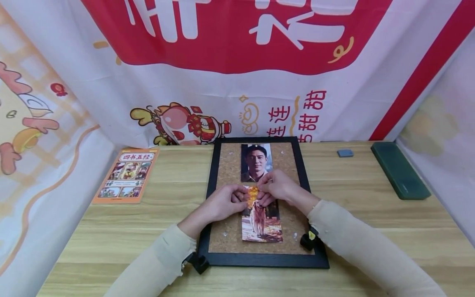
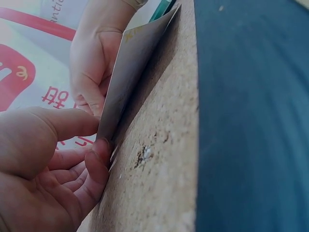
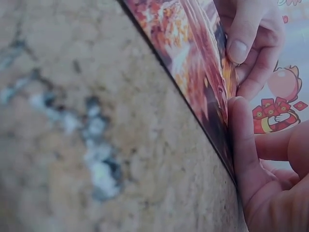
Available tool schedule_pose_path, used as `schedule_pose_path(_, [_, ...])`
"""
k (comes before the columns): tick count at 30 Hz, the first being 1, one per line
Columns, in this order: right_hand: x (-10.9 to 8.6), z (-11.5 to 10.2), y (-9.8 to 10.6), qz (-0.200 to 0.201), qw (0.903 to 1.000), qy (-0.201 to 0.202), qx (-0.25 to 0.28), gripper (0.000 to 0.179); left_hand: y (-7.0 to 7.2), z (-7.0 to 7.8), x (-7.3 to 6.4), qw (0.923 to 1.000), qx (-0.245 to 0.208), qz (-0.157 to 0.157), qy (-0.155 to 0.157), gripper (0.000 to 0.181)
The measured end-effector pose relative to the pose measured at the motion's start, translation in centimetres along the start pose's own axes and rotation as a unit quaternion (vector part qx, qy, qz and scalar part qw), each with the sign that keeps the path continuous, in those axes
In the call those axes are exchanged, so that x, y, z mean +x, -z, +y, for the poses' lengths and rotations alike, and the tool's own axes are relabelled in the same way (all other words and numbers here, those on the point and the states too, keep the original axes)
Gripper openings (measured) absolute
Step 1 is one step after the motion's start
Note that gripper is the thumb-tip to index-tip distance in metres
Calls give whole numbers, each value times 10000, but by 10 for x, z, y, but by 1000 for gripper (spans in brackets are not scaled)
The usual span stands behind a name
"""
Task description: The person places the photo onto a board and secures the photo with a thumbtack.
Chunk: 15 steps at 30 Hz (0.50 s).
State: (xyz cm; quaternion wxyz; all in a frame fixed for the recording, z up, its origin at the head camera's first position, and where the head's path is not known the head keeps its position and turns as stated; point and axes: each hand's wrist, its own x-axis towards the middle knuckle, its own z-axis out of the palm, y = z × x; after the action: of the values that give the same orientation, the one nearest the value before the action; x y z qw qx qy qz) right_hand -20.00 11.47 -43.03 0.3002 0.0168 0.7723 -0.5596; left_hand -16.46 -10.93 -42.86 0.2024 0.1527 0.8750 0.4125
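Observation:
A photo of a golden dog among autumn leaves (image 1: 261,227) lies over the lower half of a black-framed cork board (image 1: 230,169). My left hand (image 1: 226,202) pinches its upper left edge between thumb and fingers. At the upper right edge, my right hand (image 1: 281,187) holds the same photo, with thumb and fingertips close to the left ones. In the left wrist view, the photo's pale back (image 2: 126,82) tilts up off the cork. Just above the hands, a portrait photo of a person (image 1: 256,163) is on the board, its lower edge partly covered by the right hand.
Clear pushpins stand near the board's corners, one at lower left (image 1: 225,234) and one at lower right (image 1: 295,236). An orange booklet (image 1: 126,175) lies left on the wooden table. To the right are a small blue block (image 1: 345,153) and a long green case (image 1: 400,170).

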Motion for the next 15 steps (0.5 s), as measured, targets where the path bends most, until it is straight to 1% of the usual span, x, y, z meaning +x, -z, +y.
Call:
schedule_pose_path(3, [2,-1,0,44,10000,-73,-37,20,0,-1,1,10000,-14,1,4,33])
schedule_pose_path(7, [3,1,2,39,9999,-40,-104,20,-1,-2,1,10000,-46,21,-28,33])
schedule_pose_path(11, [2,3,4,1,9989,175,-444,19,-1,-2,0,10000,-62,32,-55,33])
schedule_pose_path(15, [1,4,5,-13,9958,429,-809,15,0,-2,0,10000,-78,28,-38,33])
